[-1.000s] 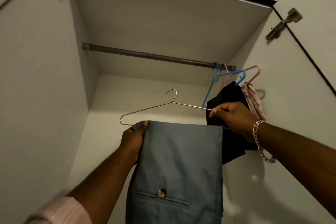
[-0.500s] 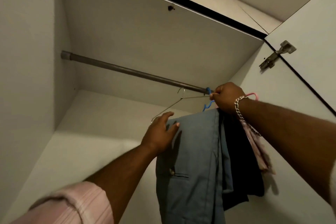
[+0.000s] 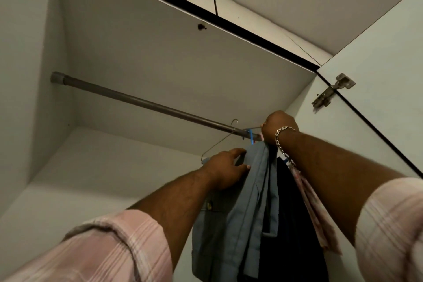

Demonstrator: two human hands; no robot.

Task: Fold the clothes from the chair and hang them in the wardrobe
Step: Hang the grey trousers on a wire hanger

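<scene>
Right hand (image 3: 279, 126) pinches wire hanger (image 3: 219, 142) at rod's (image 3: 142, 104) right end; left hand (image 3: 225, 168), fingers loosely spread, touches blue trousers (image 3: 242, 217).

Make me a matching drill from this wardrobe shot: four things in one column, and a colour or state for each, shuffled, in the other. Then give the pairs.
Things
1. thin metal wire hanger
2. folded blue-grey trousers
3. dark garment
4. grey wardrobe rod

States
A. hangs between the trousers and a pink patterned cloth
B. pinched at one end by the right hand
C. runs across the wardrobe, bare along its left part
D. touched near the top by the left hand

Pairs: 1-B, 2-D, 3-A, 4-C
</scene>
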